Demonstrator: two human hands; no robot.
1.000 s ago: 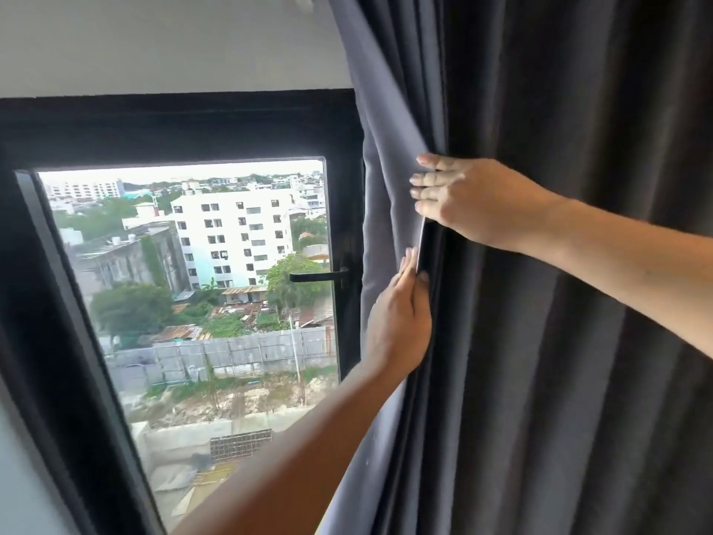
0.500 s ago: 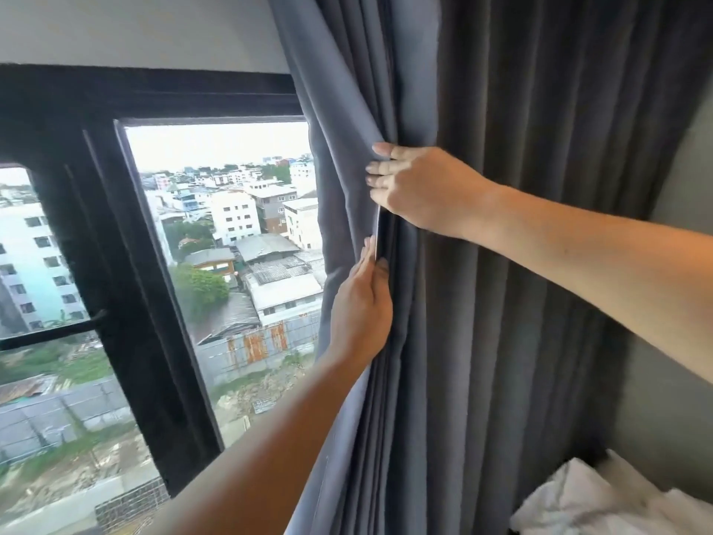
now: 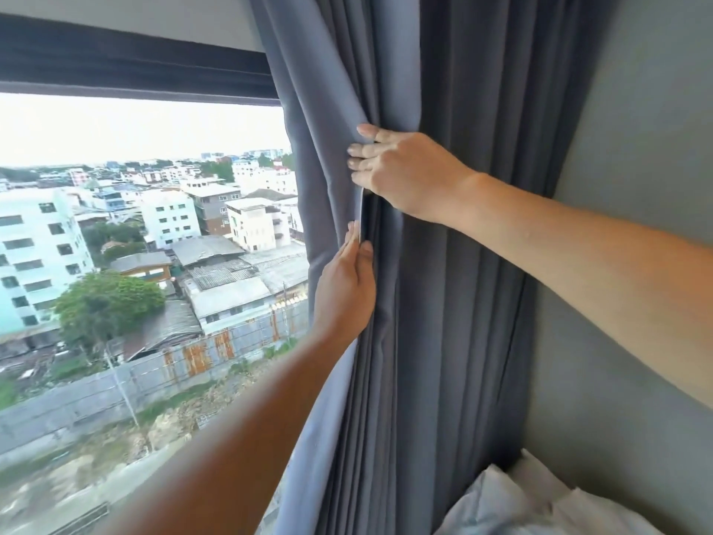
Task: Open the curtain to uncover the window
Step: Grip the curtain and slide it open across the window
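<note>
Left hand (image 3: 345,291) pinching curtain (image 3: 455,264) edge | right hand (image 3: 401,173) fingers curled into folds | risk: I yank, hooks jam, window (image 3: 146,233) re-covered.

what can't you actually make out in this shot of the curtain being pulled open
Head view only:
- Curtain rail and hooks: cut off by the top edge.
- Right hand fingertips: tucked behind the fabric fold.
- Left hand palm: turned away against the curtain.
- Window right frame: hidden by the curtain.
- White bedding: cut off by the bottom edge.
</note>
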